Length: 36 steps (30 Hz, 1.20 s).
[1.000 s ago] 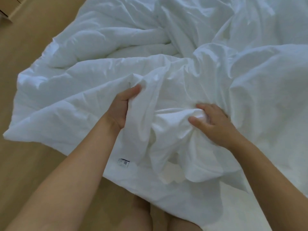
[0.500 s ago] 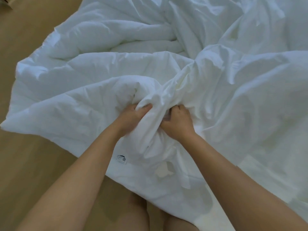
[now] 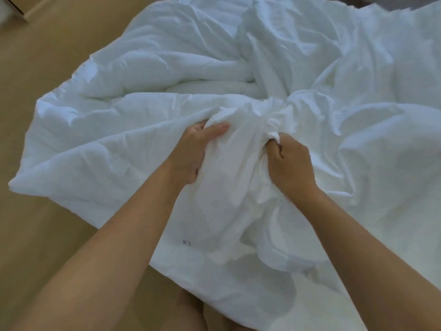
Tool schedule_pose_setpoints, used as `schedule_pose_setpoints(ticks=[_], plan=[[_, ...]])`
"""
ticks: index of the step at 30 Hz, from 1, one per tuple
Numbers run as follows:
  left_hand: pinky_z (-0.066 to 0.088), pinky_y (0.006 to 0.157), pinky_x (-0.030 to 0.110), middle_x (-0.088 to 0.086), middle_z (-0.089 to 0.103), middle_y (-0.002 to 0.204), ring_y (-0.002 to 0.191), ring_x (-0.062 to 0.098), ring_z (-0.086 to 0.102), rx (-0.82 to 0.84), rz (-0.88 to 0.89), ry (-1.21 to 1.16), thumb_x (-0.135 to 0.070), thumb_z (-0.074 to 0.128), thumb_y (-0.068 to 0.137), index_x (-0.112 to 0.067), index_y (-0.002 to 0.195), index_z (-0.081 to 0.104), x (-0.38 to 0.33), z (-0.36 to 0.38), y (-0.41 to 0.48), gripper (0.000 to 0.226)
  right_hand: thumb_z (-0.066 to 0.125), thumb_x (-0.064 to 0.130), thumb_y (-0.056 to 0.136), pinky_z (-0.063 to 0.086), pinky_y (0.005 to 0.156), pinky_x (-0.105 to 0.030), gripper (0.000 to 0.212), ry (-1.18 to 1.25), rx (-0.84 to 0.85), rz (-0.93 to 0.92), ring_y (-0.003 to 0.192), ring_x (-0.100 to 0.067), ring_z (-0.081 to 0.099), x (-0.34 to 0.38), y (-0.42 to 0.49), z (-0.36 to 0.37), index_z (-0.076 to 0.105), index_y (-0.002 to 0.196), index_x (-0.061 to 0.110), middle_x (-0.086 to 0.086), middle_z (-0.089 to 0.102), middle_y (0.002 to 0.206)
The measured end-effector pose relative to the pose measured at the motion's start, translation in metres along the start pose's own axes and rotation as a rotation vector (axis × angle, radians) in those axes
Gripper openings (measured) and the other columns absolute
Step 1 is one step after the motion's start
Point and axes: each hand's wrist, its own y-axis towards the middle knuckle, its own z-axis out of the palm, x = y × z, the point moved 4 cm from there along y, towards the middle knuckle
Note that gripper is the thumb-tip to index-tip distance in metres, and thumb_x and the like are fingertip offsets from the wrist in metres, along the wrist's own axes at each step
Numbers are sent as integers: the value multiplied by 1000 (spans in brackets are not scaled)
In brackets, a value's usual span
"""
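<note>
Duvet (image 3: 124, 149), white and rumpled, fills most of the frame from the middle left to the upper right, spread over a tan floor (image 3: 47, 56) that shows along the left side and the lower left. Your 2 hands sit close together just below the centre of the frame, with a gathered ridge of thin white cover fabric (image 3: 238, 168) rising between them. Your left hand (image 3: 191, 154) is clamped on the left flank of that ridge: the thumb lies across the top of the fold, pointing right, and the other fingers are tucked under the cloth, out of sight. Your right hand (image 3: 290, 163) is curled tight around the right flank, with a small twist of fabric poking out above the knuckles. The hands do not touch each other; only the bunched cloth parts them. Below them the gathered cloth sags in a loose pouch toward the bottom centre, and a small dark mark (image 3: 186, 242) shows on the fabric just beside your left forearm. Thicker padded rolls lie above the hands, in the upper centre. 1 corner of the duvet lies flat on the floor at the middle left. Your bare legs (image 3: 191, 314) show at the bottom edge, partly under the duvet's near hem. A pale piece of furniture (image 3: 9, 10) sits in the upper left corner.
</note>
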Motion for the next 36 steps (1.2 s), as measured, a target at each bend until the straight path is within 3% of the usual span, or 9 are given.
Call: schedule_pose_setpoints(ticks=[4,9,13,19,22,24,27,31,36], plan=[[55,58,30,7,74,79,67,20,69,-101,15,220,-27,75,76,-16,74,76,-61,-9,1,11,39,33,87,29,51,-24,38,-126,-128,-88,48,-11,38,9,15,-96,30,54,17,5,39,49],[53,89,45,16,69,103,91,30,67,-368,-224,256,-24,77,76,1,107,67,-36,-80,-2,40,35,40,83,28,54,-35,37,-259,-80,61,59,-30,52,-60,-16,-148,45,58,15,1,48,51],[51,53,23,7,69,82,65,19,65,-220,-232,384,-23,73,80,-11,88,66,2,-37,5,16,41,35,93,28,54,-33,38,-280,29,143,60,-31,53,-77,-30,-101,48,63,13,-5,53,56],[47,63,30,13,62,90,77,27,60,47,-320,215,-16,52,58,-4,107,57,30,-17,2,50,48,18,88,35,63,-36,11,-451,34,258,82,-35,51,-61,-34,-92,48,84,8,-11,53,81],[49,69,34,15,59,94,84,30,58,114,-317,67,-6,43,54,-1,108,56,39,-25,-2,56,49,11,67,38,93,-49,59,-536,-103,-62,107,-43,49,-6,-32,-74,50,125,0,-23,54,114],[55,74,37,18,65,104,94,33,64,135,-317,-34,3,44,59,4,114,57,50,-35,-5,57,50,23,63,30,103,-50,71,-510,47,-235,116,-42,45,28,-35,-31,45,130,0,-21,50,123],[56,79,37,14,69,109,101,31,67,148,-307,-49,6,58,79,-2,113,62,77,-51,-13,35,55,48,80,14,112,-48,79,-785,424,-183,132,-34,29,31,-34,35,27,140,6,-17,36,139],[54,77,32,0,72,101,99,25,67,-78,-329,21,-24,66,87,-17,107,65,118,-60,-27,21,47,49,94,38,81,-36,44,-873,443,-190,101,-28,56,16,-21,55,48,112,10,-8,59,109],[55,82,35,10,70,110,99,25,67,-102,-229,-552,-34,64,80,-13,110,69,125,-40,-37,37,51,51,87,30,50,-28,40,-282,262,-8,53,-11,46,18,-18,6,42,67,18,12,48,58]])
